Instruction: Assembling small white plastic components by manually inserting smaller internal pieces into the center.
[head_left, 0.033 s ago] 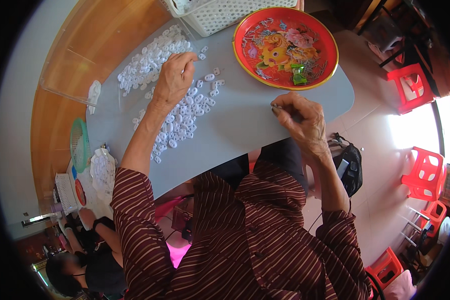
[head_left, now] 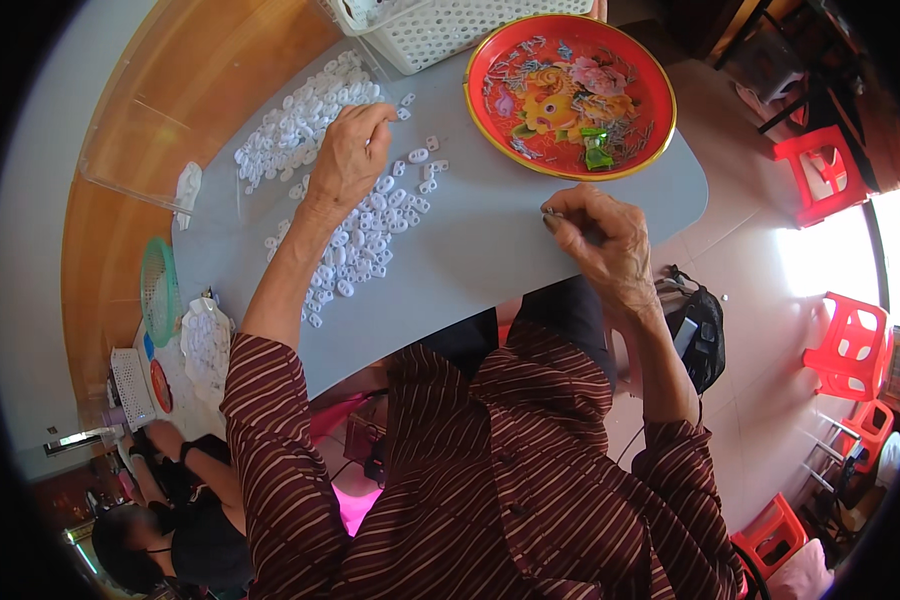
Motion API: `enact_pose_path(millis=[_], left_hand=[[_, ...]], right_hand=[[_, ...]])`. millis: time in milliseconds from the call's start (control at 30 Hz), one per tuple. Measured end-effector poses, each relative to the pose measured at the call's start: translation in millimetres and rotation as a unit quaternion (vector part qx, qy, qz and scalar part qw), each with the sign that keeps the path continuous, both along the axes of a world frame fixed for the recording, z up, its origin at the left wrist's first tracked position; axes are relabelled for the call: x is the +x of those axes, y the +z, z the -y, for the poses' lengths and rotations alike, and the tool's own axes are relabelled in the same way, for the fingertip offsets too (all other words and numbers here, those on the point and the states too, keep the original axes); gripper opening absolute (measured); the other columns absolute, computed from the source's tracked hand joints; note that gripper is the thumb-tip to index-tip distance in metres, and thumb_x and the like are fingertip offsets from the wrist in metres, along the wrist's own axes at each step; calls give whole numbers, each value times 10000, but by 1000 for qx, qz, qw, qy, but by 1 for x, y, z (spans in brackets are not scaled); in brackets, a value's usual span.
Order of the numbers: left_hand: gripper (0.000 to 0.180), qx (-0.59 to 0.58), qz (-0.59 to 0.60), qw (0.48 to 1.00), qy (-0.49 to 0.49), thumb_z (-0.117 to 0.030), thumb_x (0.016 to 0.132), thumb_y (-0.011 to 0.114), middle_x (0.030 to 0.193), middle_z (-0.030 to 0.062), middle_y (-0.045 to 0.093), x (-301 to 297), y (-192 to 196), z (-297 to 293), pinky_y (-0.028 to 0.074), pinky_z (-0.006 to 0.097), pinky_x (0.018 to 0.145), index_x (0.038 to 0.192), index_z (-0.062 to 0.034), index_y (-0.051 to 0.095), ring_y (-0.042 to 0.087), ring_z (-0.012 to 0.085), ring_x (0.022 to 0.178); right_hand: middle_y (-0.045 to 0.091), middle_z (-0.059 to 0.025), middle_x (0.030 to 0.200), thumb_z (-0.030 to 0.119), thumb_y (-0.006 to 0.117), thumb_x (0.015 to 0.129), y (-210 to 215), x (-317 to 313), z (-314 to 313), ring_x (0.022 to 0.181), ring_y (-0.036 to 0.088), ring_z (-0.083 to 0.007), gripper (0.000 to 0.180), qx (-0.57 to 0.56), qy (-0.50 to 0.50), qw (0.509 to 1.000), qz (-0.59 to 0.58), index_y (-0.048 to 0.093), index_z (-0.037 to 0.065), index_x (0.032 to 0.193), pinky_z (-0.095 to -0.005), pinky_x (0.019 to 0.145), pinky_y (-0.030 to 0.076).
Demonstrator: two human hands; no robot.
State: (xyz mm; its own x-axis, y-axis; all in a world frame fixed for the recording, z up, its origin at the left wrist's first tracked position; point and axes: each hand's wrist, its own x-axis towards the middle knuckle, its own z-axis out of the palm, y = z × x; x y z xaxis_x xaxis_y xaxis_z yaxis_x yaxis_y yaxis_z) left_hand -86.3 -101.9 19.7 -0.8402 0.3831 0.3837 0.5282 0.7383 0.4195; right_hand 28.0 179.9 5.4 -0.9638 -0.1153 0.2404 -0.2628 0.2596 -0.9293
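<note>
My left hand (head_left: 350,160) hovers over the grey table (head_left: 470,240), fingers curled in with the thumb against them; whatever they hold is hidden. Around it lie small white plastic pieces with holes: a far pile (head_left: 305,115) beyond the wrist and a nearer heap (head_left: 365,235) beside the forearm. A few loose pieces (head_left: 418,156) lie just right of its fingers. At the table's near right, my right hand (head_left: 605,240) pinches thumb and forefinger together, a tiny shiny bit at the tips too small to name. Beyond it sits a red round tray (head_left: 485,120) holding many thin metal pins or screws.
A green object (head_left: 597,150) lies in the tray. A white perforated basket (head_left: 440,35) stands at the far edge. At the lower left a co-worker (head_left: 205,550) sits near a green basket (head_left: 157,290). Red stools (head_left: 820,175) and a black bag (head_left: 700,330) are on the right.
My hands hold the same places. The co-worker's hand at the lower left has shifted slightly to the left.
</note>
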Motion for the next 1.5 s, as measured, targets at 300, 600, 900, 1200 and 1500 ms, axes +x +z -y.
enact_pose_path(millis=[300,600,900,1200,1500], left_hand=[[146,-60,-37,997,-39,-24,817,497,879,174,605,-12,-3,-16,451,414,798,934,20,573,542,349,866],[133,-166,-81,983,2,-9,803,515,849,182,577,-12,-14,-5,440,419,792,920,22,570,528,353,838],[119,-72,-1,997,-27,-14,823,512,860,155,599,-2,-5,-5,440,386,781,918,11,580,547,324,849],[115,-77,-28,995,-62,-20,812,510,853,149,587,5,4,-24,433,405,783,902,-1,579,522,331,851],[115,-99,-10,994,-53,-11,808,516,835,142,574,14,0,-13,427,398,785,901,-2,583,512,324,842]], right_hand=[[637,-92,752,5,651,750,0,1,2,635,613,-150,143,1,3,1000,-2,618,-5,889,-262,610,491],[636,-96,756,9,650,760,2,1,3,631,611,-152,133,3,10,1000,-9,618,-6,889,-266,606,492],[639,-102,779,17,652,767,-1,0,1,657,621,-168,129,-12,15,1000,-21,616,-10,887,-276,620,495],[632,-103,763,27,652,777,-3,-1,1,662,622,-177,111,-35,10,999,-16,616,-10,876,-286,621,496],[629,-100,751,38,664,787,-2,-1,-1,652,618,-171,127,-51,16,999,-1,627,-8,899,-285,611,492]])
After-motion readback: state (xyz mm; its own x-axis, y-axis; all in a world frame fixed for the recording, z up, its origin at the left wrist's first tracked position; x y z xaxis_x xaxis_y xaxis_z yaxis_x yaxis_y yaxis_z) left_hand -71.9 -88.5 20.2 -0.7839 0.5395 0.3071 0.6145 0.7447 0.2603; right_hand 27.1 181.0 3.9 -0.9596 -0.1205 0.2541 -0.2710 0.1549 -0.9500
